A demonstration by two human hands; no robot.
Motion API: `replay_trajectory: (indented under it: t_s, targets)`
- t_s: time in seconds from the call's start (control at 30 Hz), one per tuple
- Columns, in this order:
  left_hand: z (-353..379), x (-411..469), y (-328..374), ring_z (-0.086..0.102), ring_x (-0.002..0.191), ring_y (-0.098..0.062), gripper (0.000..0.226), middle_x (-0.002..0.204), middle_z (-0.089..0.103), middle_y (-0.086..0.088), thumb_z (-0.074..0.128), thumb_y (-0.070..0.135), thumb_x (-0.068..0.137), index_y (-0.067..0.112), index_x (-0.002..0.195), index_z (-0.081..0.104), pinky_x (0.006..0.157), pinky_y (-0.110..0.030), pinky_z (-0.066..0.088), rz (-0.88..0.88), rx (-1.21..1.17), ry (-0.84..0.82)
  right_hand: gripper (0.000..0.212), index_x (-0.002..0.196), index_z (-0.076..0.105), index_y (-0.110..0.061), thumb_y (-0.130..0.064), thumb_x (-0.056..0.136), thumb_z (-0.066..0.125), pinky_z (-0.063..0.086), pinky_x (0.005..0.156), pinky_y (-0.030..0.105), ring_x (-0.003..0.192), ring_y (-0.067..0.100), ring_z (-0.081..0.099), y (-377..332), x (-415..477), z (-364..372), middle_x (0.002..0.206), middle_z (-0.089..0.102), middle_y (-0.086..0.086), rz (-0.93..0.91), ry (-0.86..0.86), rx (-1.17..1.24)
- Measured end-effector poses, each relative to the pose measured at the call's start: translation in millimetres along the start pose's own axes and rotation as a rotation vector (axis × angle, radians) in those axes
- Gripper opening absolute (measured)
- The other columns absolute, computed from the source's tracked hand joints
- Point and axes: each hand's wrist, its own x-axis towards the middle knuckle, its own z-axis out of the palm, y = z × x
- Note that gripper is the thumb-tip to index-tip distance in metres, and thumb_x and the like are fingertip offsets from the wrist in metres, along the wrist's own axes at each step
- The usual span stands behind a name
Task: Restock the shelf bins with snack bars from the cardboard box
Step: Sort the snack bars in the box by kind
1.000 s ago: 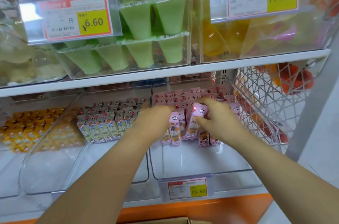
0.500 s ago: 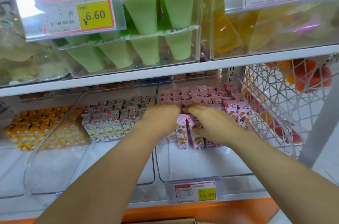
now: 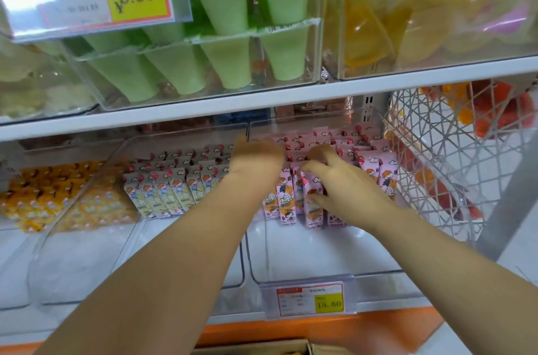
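Pink snack bars (image 3: 375, 168) stand in rows at the back of a clear shelf bin (image 3: 305, 276) on the lower shelf. My left hand (image 3: 256, 162) reaches into the left side of these rows; its fingers point away and their tips are hidden. My right hand (image 3: 349, 189) lies on the front row, fingers spread over the bar tops and thumb against the front face of a bar. The top edge of the cardboard box (image 3: 262, 349) shows at the bottom of the view.
The clear bin to the left holds cream-coloured bars (image 3: 163, 189), and orange packs (image 3: 43, 191) lie further left. A white wire basket (image 3: 436, 168) stands close on the right. The upper shelf (image 3: 291, 98) overhangs with bins of green cones (image 3: 227, 34). A price tag (image 3: 310, 299) hangs on the bin front.
My right hand held a pink bar above the front row, set it into the row, and now spreads its fingers over the bars. The camera has moved closer.
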Motion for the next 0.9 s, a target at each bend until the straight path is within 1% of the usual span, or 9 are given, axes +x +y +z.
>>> replay_trajectory:
  t_s: [0.1, 0.2, 0.33, 0.4, 0.5, 0.6, 0.7, 0.8, 0.9]
  targets:
    - [3.2, 2.0, -3.5, 0.057, 0.091, -0.022, 0.034, 0.105, 0.059, -0.001, 0.063, 0.034, 0.090, 0.019, 0.120, 0.057, 0.090, -0.036, 0.039, 0.006, -0.111, -0.017, 0.049, 0.134, 0.045, -0.024, -0.028, 0.088, 0.063, 0.038, 0.068, 0.024, 0.097, 0.022, 0.058, -1.1, 0.4, 2.1, 0.135, 0.037, 0.000, 0.027, 0.010, 0.027]
    - [-0.6, -4.1, -7.5, 0.058, 0.102, -0.026, 0.043, 0.118, 0.058, -0.003, 0.065, 0.040, 0.086, 0.024, 0.125, 0.055, 0.094, -0.038, 0.042, -0.001, -0.237, -0.014, 0.050, 0.135, 0.046, -0.022, -0.024, 0.088, 0.064, 0.042, 0.081, 0.028, 0.107, 0.022, 0.055, -1.8, 0.1, 0.6, 0.132, 0.045, -0.001, 0.035, -0.013, 0.103]
    - [-13.5, -21.8, -18.0, 0.059, 0.099, -0.021, 0.042, 0.121, 0.058, 0.000, 0.068, 0.034, 0.085, 0.026, 0.123, 0.055, 0.081, -0.030, 0.049, -0.038, -0.595, -0.028, 0.052, 0.134, 0.049, -0.019, -0.023, 0.085, 0.068, 0.042, 0.091, 0.030, 0.111, 0.021, 0.053, -5.5, 0.6, -8.1, 0.130, 0.050, 0.001, 0.040, -0.012, 0.189]
    - [-15.2, -35.3, -23.0, 0.056, 0.102, -0.016, 0.041, 0.125, 0.055, 0.001, 0.066, 0.031, 0.087, 0.024, 0.126, 0.055, 0.080, -0.025, 0.044, -0.047, -0.785, 0.028, 0.054, 0.132, 0.051, -0.019, -0.025, 0.082, 0.071, 0.040, 0.092, 0.030, 0.114, 0.021, 0.051, -13.3, 3.7, -7.5, 0.129, 0.053, 0.001, 0.011, -0.035, 0.237]
    - [-11.0, -58.4, -26.8, 0.045, 0.098, -0.004, 0.035, 0.112, 0.050, 0.007, 0.060, 0.024, 0.092, 0.020, 0.126, 0.055, 0.077, -0.013, 0.032, -0.071, -0.948, 0.144, 0.051, 0.128, 0.053, -0.018, -0.022, 0.081, 0.072, 0.040, 0.084, 0.028, 0.108, 0.021, 0.052, -28.6, 12.6, 3.3, 0.118, 0.055, 0.003, -0.039, -0.065, 0.254]
    - [-3.4, -72.1, -29.1, 0.044, 0.103, 0.000, 0.032, 0.116, 0.055, 0.009, 0.057, 0.019, 0.093, 0.022, 0.125, 0.057, 0.082, -0.011, 0.030, -0.084, -1.031, 0.206, 0.048, 0.126, 0.051, -0.013, -0.018, 0.083, 0.070, 0.043, 0.082, 0.030, 0.105, 0.026, 0.053, -42.4, 22.0, 13.4, 0.116, 0.052, 0.007, -0.051, -0.032, 0.213]
    - [2.8, -79.0, -32.1, 0.048, 0.117, -0.004, 0.032, 0.127, 0.057, 0.009, 0.056, 0.018, 0.094, 0.023, 0.125, 0.058, 0.091, -0.012, 0.030, -0.099, -1.080, 0.203, 0.053, 0.132, 0.044, -0.012, -0.015, 0.084, 0.068, 0.049, 0.084, 0.042, 0.105, 0.033, 0.056, -51.0, 25.3, 19.0, 0.128, 0.043, 0.010, -0.061, -0.023, 0.176]
    - [5.5, -85.4, -34.5, 0.047, 0.122, -0.005, 0.029, 0.128, 0.057, 0.010, 0.055, 0.022, 0.094, 0.024, 0.123, 0.059, 0.099, -0.018, 0.033, -0.083, -1.093, 0.188, 0.057, 0.133, 0.043, -0.017, -0.016, 0.083, 0.070, 0.049, 0.083, 0.040, 0.105, 0.028, 0.056, -51.3, 21.8, 15.4, 0.130, 0.042, 0.007, -0.024, -0.008, 0.191]
    - [2.1, -96.4, -34.9, 0.047, 0.114, -0.003, 0.027, 0.121, 0.056, 0.011, 0.054, 0.022, 0.095, 0.024, 0.122, 0.060, 0.097, -0.018, 0.033, -0.075, -1.091, 0.207, 0.057, 0.131, 0.046, -0.022, -0.020, 0.081, 0.073, 0.048, 0.088, 0.039, 0.105, 0.022, 0.056, -50.3, 10.6, 5.9, 0.131, 0.044, 0.003, 0.015, 0.042, 0.250]
